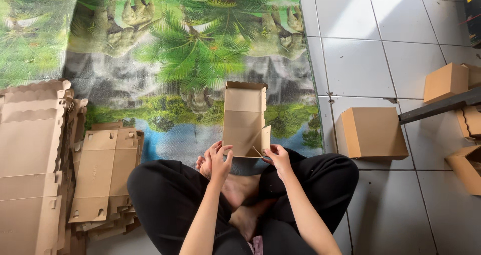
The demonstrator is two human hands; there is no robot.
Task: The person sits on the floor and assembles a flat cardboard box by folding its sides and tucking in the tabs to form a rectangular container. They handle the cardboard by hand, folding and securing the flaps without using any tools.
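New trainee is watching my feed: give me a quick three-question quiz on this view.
1. True or false: both hands touch the flat box.
2. Where are the stacks of unfolded blanks? A) person's left B) person's right C) on the lap
3. What surface does the folded box sit on?

Key:
1. True: left hand and right hand hold its near edge.
2. A
3. The tile floor, beside the mat.

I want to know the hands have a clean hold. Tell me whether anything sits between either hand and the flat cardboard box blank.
Nothing visible does. The left hand and right hand both grip the lower edge of the cardboard box blank directly, over the crossed legs; the stacks of flat blanks lie off to the left, apart.
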